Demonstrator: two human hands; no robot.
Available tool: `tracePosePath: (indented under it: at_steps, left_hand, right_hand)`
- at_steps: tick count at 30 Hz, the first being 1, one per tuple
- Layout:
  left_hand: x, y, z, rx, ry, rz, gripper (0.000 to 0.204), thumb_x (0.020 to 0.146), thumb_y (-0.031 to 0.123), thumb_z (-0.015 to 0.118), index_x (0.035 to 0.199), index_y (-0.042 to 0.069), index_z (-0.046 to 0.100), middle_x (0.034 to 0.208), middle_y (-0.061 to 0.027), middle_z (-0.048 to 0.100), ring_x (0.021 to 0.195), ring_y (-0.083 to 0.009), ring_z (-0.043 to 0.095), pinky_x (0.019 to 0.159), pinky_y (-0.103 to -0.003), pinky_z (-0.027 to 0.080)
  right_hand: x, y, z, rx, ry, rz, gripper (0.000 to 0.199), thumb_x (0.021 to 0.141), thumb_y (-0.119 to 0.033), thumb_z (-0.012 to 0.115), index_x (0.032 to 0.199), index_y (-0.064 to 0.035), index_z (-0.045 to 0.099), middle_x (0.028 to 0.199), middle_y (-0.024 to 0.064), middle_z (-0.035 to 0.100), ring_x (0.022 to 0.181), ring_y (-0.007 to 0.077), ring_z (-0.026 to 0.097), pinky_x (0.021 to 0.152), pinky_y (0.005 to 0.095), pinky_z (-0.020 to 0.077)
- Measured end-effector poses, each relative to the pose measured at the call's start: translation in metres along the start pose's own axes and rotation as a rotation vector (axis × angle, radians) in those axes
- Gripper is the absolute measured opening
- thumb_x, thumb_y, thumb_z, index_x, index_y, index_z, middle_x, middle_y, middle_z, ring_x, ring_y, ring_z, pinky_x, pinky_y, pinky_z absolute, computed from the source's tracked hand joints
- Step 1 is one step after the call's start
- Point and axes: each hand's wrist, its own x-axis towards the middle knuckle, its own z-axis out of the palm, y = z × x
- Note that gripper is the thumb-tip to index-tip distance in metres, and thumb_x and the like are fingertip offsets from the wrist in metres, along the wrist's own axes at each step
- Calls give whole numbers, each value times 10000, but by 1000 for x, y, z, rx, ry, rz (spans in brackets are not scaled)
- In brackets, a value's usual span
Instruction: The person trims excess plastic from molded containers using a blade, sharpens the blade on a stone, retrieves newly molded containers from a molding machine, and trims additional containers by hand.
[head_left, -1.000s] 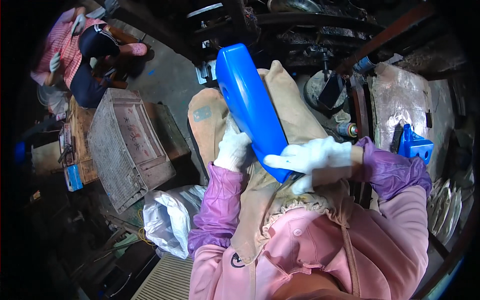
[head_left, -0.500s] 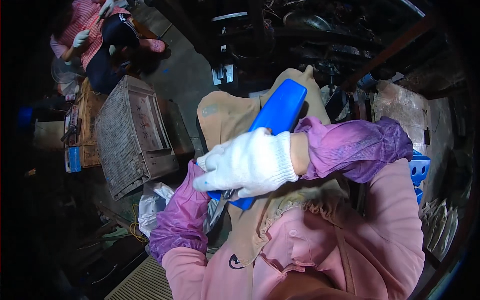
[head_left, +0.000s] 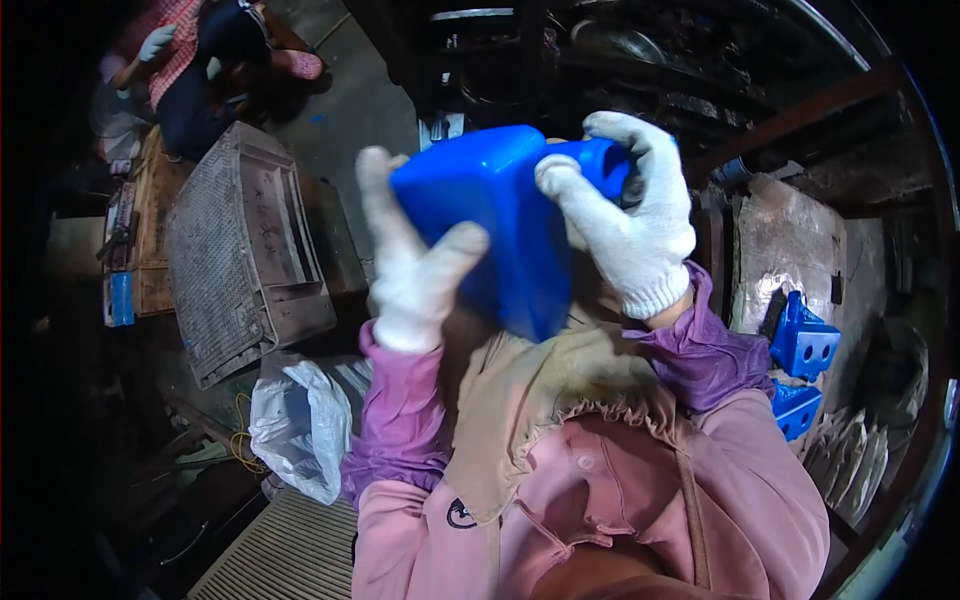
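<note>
Blue plastic piece (head_left: 485, 185) | left hand (head_left: 412, 270) held it, thumb and fingers spread | right hand (head_left: 640, 215) curled around tubular end (head_left: 597, 163) | blue parts (head_left: 803, 345) lay right of grip

A workshop, no doubt about it, and a gritty one! White knit gloves (head_left: 405, 320) covered the left hand (head_left: 418, 262) and the right hand (head_left: 632, 222) around a blue plastic part (head_left: 480, 190). Right of that grip sat blue mouldings (head_left: 806, 342), a matching colour! Beyond it, a dark framework (head_left: 600, 75) crowded in, a rusty beam (head_left: 815, 112) slanting across to the right. Well left stood a battered crate (head_left: 225, 260), and past that, a co-worker (head_left: 178, 75), gloved too! Lower left, near the forearm, gaped a white sack (head_left: 300, 425).
</note>
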Motion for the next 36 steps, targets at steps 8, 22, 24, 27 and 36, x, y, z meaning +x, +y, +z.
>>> tracePosePath:
  at_steps: [8, 22, 24, 27, 36]
  left_hand:
    - [9, -19, 59, 291, -271, -339, 1290, 654, 486, 883, 1548, -20, 103, 1452, -281, 393, 1297, -372, 502, 1066, -401, 438]
    - [-4, -8, 63, 112, -124, -476, 1050, 700, 242, 863, 1517, -34, 263, 1273, -213, 589, 1126, -305, 618, 960, -386, 487]
    - [-2, -8, 62, 295, -161, -382, 999, 713, 206, 856, 1497, -39, 288, 1246, -205, 611, 1140, -293, 618, 960, -375, 488]
    - [1, -8, 62, 175, -190, -362, 924, 724, 188, 853, 1454, -45, 337, 1184, -199, 647, 1094, -297, 648, 948, -375, 499]
    - [3, -21, 61, 180, -206, -257, 1090, 655, 247, 877, 1500, -39, 250, 1097, -190, 684, 973, -402, 678, 848, -452, 525]
  right_hand:
    - [0, 35, -18, -507, -313, -36, 616, 746, -364, 865, 1189, -34, 592, 1041, 155, 680, 915, 272, 711, 768, 338, 577]
    - [111, 67, -68, -515, -1078, -27, 326, 966, -335, 614, 1139, -71, 696, 983, 104, 687, 802, 234, 672, 729, 337, 540]
    - [133, 59, -65, -448, -1242, 192, 313, 959, -343, 628, 1072, -67, 722, 860, 69, 701, 632, 162, 651, 613, 301, 528]
    - [160, 55, -55, -615, -1471, 259, 290, 941, -315, 658, 1070, -67, 734, 879, 90, 719, 726, 181, 690, 673, 319, 552]
    - [171, 76, -37, -450, -1539, 8, 412, 915, -466, 661, 931, -60, 732, 751, 115, 680, 661, 236, 646, 642, 371, 516]
